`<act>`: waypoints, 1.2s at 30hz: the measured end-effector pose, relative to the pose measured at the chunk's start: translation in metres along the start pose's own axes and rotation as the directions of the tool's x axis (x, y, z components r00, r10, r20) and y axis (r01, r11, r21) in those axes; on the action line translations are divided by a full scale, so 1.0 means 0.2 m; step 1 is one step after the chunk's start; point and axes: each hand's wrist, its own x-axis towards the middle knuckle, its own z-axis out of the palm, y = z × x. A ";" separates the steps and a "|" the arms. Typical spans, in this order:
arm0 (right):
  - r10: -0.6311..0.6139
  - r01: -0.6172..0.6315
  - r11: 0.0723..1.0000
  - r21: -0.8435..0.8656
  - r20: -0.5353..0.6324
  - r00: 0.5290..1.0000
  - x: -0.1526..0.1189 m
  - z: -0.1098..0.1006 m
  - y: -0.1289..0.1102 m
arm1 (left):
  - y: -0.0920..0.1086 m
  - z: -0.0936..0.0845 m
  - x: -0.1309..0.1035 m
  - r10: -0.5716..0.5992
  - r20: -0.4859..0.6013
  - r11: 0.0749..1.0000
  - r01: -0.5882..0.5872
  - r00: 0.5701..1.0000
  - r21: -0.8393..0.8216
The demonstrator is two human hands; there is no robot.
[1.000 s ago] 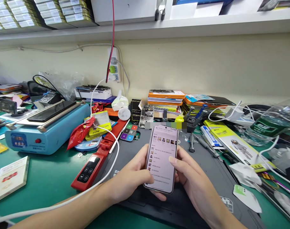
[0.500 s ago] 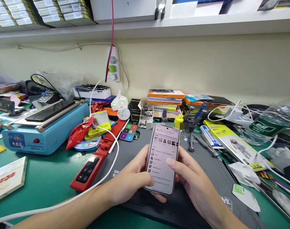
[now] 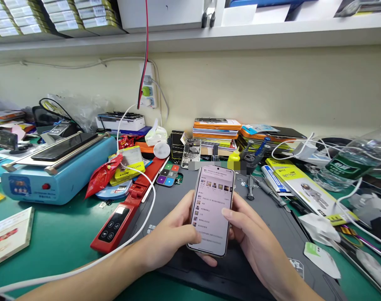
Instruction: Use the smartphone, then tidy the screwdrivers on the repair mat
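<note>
Currently | lit phone [image 3: 212, 209] | clasped between left grip [image 3: 173, 236] and right grip [image 3: 251, 230]

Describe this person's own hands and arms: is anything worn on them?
The left hand and right hand wear no gloves. Both forearms show no sleeve or watch in view. No ring shows, though some fingers are hidden. A white cable runs along the left forearm.

On the green bench [image 3: 62, 230], a blue machine [image 3: 68, 175] sits left of a red packet [image 3: 101, 177] and a red device [image 3: 136, 194] with a button panel [image 3: 113, 224], an orange-and-white stack [image 3: 217, 134] rises near the wall [image 3: 256, 88] below a white shelf [image 3: 256, 35], and a green-labelled bottle [image 3: 347, 165] is beside a yellow battery box [image 3: 303, 190].
</note>
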 end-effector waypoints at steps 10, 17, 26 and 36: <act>-0.048 0.055 0.995 -0.082 0.081 0.996 0.02 0.01 -0.03 | -0.01 -0.04 0.00 0.038 -0.051 0.997 -0.041 0.998 -0.063; 0.024 -0.003 0.989 -0.151 0.142 0.990 0.02 0.02 0.00 | -0.01 -0.04 0.01 0.064 -0.065 0.993 -0.070 0.996 -0.095; -0.040 0.054 0.995 -0.083 0.156 0.987 0.01 -0.01 0.00 | 0.01 -0.01 0.00 0.030 -0.056 0.999 -0.029 0.998 0.016; -0.048 0.052 0.998 -0.033 0.096 0.994 0.02 -0.03 0.00 | 0.01 0.06 0.00 -0.071 -0.018 0.995 0.072 0.997 0.063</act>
